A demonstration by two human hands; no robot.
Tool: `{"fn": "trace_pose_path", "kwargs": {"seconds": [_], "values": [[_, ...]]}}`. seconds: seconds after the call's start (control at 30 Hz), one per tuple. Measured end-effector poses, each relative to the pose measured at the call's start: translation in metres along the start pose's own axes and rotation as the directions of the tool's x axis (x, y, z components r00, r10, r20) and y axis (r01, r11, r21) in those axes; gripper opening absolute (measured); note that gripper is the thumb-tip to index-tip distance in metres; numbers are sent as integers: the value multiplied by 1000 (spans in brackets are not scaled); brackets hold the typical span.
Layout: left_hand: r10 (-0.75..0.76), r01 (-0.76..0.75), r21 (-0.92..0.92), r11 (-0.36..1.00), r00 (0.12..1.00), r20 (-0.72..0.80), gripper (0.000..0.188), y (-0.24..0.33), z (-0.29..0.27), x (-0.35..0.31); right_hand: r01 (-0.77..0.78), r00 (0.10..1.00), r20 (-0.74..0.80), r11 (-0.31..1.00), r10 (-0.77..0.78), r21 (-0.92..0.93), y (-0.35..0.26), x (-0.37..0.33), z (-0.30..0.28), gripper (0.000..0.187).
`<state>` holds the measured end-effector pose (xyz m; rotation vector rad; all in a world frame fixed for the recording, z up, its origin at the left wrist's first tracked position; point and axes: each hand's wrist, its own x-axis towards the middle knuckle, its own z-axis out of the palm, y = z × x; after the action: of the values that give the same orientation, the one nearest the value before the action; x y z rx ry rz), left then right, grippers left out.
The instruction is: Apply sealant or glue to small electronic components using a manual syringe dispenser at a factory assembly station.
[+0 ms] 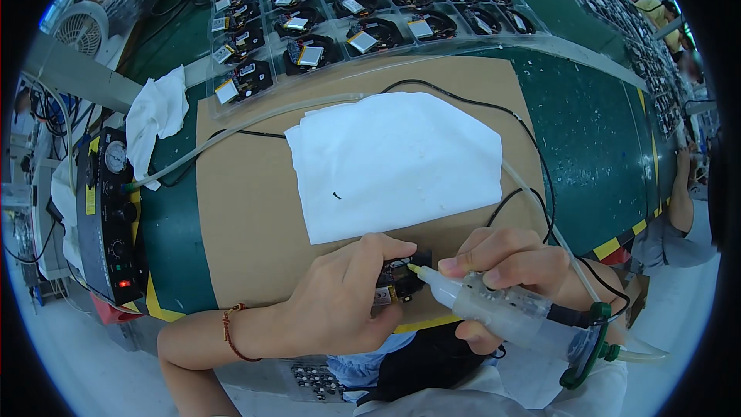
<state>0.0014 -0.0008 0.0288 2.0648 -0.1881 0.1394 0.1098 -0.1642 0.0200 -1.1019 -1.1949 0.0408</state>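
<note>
Near the front edge of the cardboard sheet, my left hand (343, 293) grips a small black electronic assembly (400, 279) between thumb and fingers. Part of that piece is hidden behind the fingers. My right hand (509, 270) is wrapped round a translucent dispensing syringe (502, 313) with a green clamp at its back end and a tube attached. The yellowish tip of the syringe points left and sits right at the assembly; whether it touches cannot be made out. Just beyond both hands lies a folded white cloth (397, 162) with a small dark mark on it.
The cardboard sheet (247, 247) covers the green bench (594, 147). A clear compartment tray (340, 62) at the back holds several assemblies. On the left stands a black dispenser box (112, 224) with a gauge, beside a crumpled cloth (158, 112). A clear hose and black cable cross the bench. Another person (671, 224) sits at right.
</note>
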Motion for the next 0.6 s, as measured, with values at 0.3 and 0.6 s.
{"fn": "trace_pose_path", "kwargs": {"seconds": [0.3, 0.6], "values": [[-12, 12, 13, 1000, 1000, 21, 48, 3, -3, 1, -39, 999, 22, 999, 39, 14, -2, 0, -4, 41], [-5, 5, 12, 1000, 1000, 21, 49, 1, -3, 1, -54, 989, 139, 998, 55, -11, -4, 5, -10, 43]]}}
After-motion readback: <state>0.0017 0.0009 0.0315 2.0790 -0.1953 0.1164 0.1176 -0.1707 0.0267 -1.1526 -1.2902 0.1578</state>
